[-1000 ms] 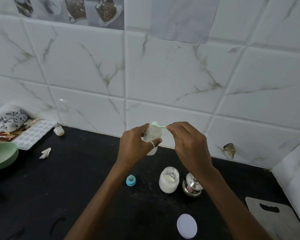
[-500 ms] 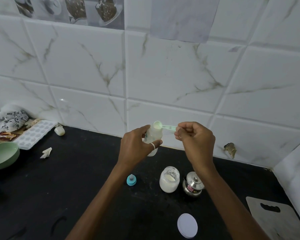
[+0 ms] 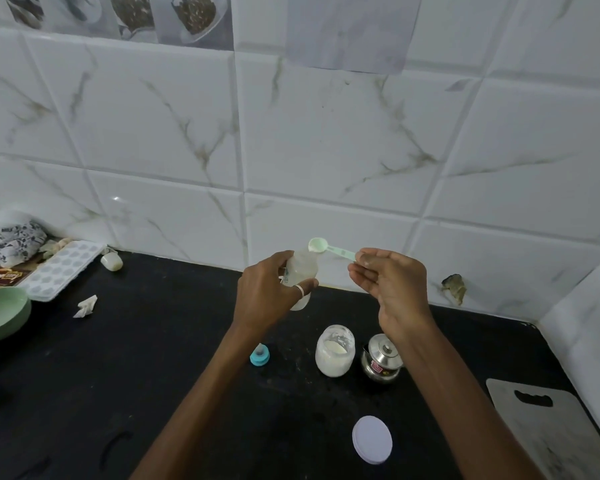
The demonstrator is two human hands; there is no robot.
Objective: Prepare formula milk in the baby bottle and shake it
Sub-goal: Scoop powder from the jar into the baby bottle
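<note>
Baby bottle (image 3: 300,268) is up off the bench (image 3: 118,375), mid-frame just in front of the tiled wall (image 3: 326,150). Long axis near vertical, open mouth up. Left hand (image 3: 267,292) grips it, fingers curled round the body, ring on one finger. Right hand (image 3: 392,285) pinches the tail of the green scoop (image 3: 329,249) between thumb and fingertip, its other fingers looser. Scoop lies near level, long axis left-right, handle dropping a bit toward the right hand. Its bowl sits at the left end, just above the bottle mouth, open side facing up. Cannot tell what is in the bowl. Below the hands stand an open powder jar (image 3: 335,355), mouth up, and just beside it on the right a lidded steel pot (image 3: 381,362). A blue teat cap (image 3: 260,355) lies left of the jar, under the left forearm. A white lid (image 3: 372,439) lies flat nearer the camera, well apart from the jar. A cutting board (image 3: 548,431) lies at the right edge near the corner wall. At far left: a green bowl (image 3: 0,313), ice tray (image 3: 63,268), paper scrap (image 3: 85,306), small white piece (image 3: 111,261) and patterned cloth (image 3: 14,240). There is open dark bench between the left clutter and the arms. Jar and pot stand directly beneath the right hand.
</note>
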